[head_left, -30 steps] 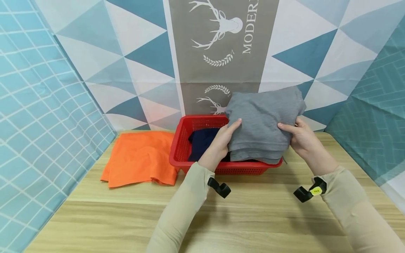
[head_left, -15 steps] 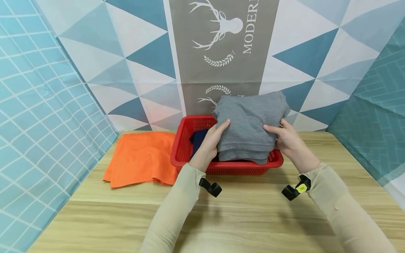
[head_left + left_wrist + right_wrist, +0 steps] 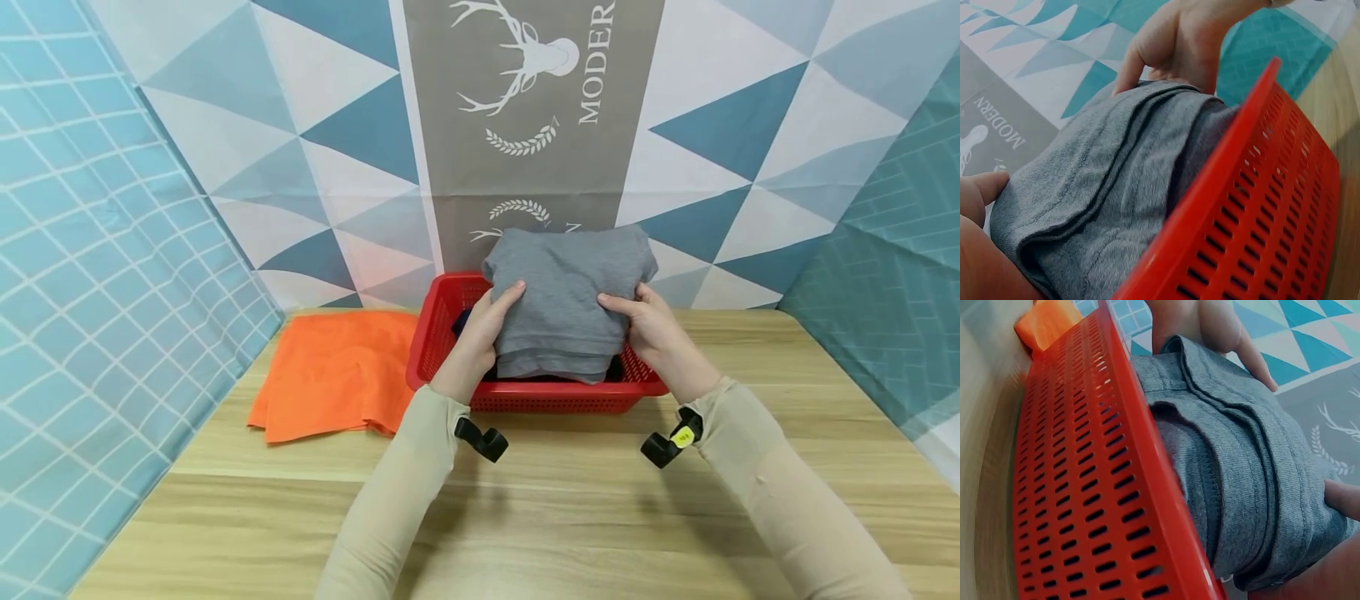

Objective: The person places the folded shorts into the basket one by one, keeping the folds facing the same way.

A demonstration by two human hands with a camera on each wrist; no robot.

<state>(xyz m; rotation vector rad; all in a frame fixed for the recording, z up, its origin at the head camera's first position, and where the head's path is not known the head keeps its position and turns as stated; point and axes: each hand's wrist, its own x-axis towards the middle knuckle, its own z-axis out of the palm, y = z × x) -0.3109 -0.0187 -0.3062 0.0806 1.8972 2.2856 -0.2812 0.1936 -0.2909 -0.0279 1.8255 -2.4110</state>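
A folded grey garment (image 3: 562, 300), several layers thick, is held between both hands over the red plastic basket (image 3: 555, 404). My left hand (image 3: 480, 333) grips its left side, thumb on top and fingers underneath. On the opposite side my right hand (image 3: 656, 333) grips it the same way. In the left wrist view the layered hem of the grey garment (image 3: 1110, 162) lies just behind the basket's near rim. The right wrist view shows the grey garment (image 3: 1241, 450) close against that rim too. Dark navy cloth (image 3: 460, 323) shows in the basket, mostly hidden beneath the garment.
An orange folded cloth (image 3: 337, 375) lies on the wooden table (image 3: 555, 500) left of the basket. A patterned backdrop (image 3: 525, 150) stands right behind the basket. Tiled-pattern sheets (image 3: 97, 250) close off the left and right sides.
Both hands have carried the grey garment leftward and slightly lower, from the basket's right end to over its middle. It now covers most of the navy cloth.
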